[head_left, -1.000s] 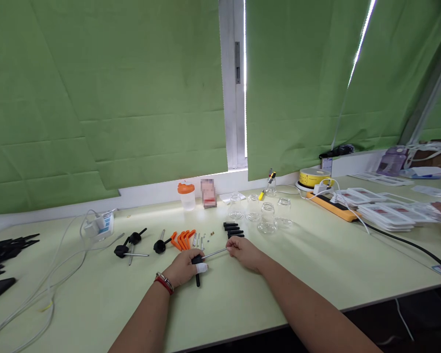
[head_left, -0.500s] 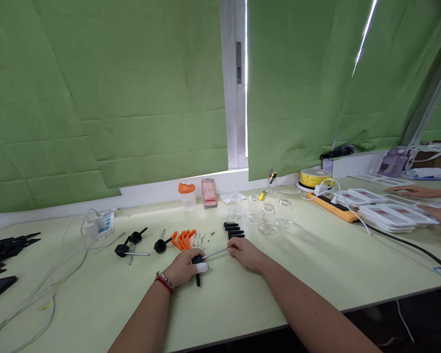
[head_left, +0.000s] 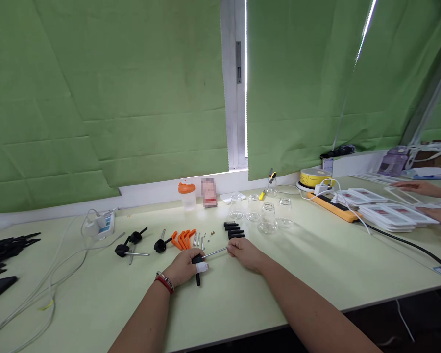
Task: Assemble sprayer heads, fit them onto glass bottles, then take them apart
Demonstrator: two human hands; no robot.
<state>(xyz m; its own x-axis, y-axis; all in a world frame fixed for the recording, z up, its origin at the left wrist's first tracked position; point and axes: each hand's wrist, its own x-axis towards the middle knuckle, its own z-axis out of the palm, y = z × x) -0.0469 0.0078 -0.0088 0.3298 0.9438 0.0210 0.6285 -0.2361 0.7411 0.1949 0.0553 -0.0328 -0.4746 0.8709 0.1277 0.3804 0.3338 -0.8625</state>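
Near the middle of the table, my left hand (head_left: 186, 265) is closed around a black plastic part (head_left: 197, 260); a black handle sticks out below it. A thin metal rod (head_left: 215, 252) runs from this part to my right hand (head_left: 241, 251), whose fingers pinch its far end. White tape wraps my left thumb. Just beyond my hands lie several orange bent levers (head_left: 184, 239), short metal pins (head_left: 196, 239) and tiny loose pieces (head_left: 212, 234). Several black ridged pieces (head_left: 234, 229) rest behind my right hand. Left of my hands are similar black parts with rods (head_left: 160, 245).
Several clear glass jars (head_left: 267, 219) stand behind my right hand. An orange-lidded cup (head_left: 187, 196) is by the wall. At right are an orange power strip (head_left: 334, 208) and stacked white frames (head_left: 389, 217), handled by another person (head_left: 426, 189). Cables (head_left: 64, 264) cross the left side.
My own hands have stayed practically still, holding the black part and rod. At the right, the other person has lifted a white frame slightly.
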